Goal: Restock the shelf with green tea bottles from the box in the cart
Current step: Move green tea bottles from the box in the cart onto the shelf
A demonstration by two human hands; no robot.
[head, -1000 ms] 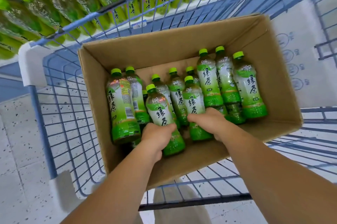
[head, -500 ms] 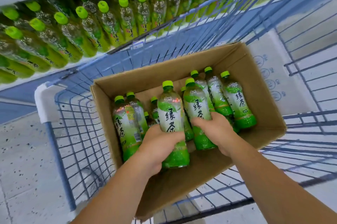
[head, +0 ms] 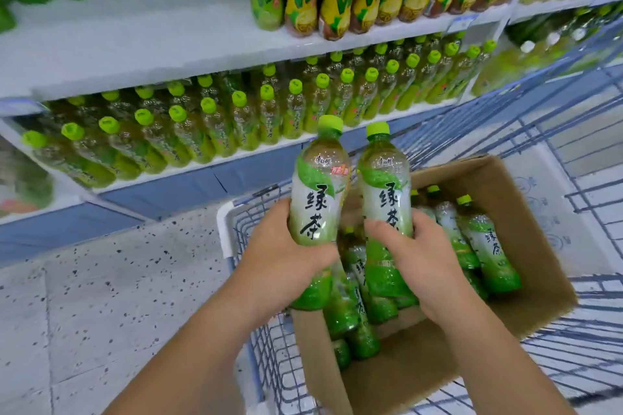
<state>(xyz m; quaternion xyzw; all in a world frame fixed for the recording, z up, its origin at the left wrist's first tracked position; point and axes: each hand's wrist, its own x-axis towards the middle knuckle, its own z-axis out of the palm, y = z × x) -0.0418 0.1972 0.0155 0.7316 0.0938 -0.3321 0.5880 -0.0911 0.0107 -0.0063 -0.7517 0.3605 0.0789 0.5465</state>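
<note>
**Bottles in hand: full, smooth, gripped low**

Hands come first, nearest the camera. The left hand [head: 281,257] is wrapped around the lower half of the left bottle [head: 318,208], fingers curled behind it, thumb side at the front just under the printed label. The right hand [head: 419,266] is wrapped likewise around the right bottle [head: 384,208], its fingertips [head: 374,229] lying across the label's lower characters. Both grips are closed fully on the bodies; neither hand holds anything else. Above each grip the bottle stands nearly upright, cap up, the two shoulders almost touching.

Judging by the liquid up to the neck, each bottle is full and fairly heavy for one hand. The plastic wall looks thin and would give under a hard squeeze, and the shrink label is glossy, so probably slick. A hold at mid-body or lower, as here, should keep the weight over the palm; taking it by the cap [head: 330,124] would likely let it swing.

Below and behind the grips sits the box [head: 526,212] in the cart [head: 573,131], with more bottles leaning inside, some under the held pair.

Beyond the caps, well apart from the hands, is the shelf [head: 303,141], its rows already crowded with green-capped bottles. A gap for these two is not clear from here.
</note>
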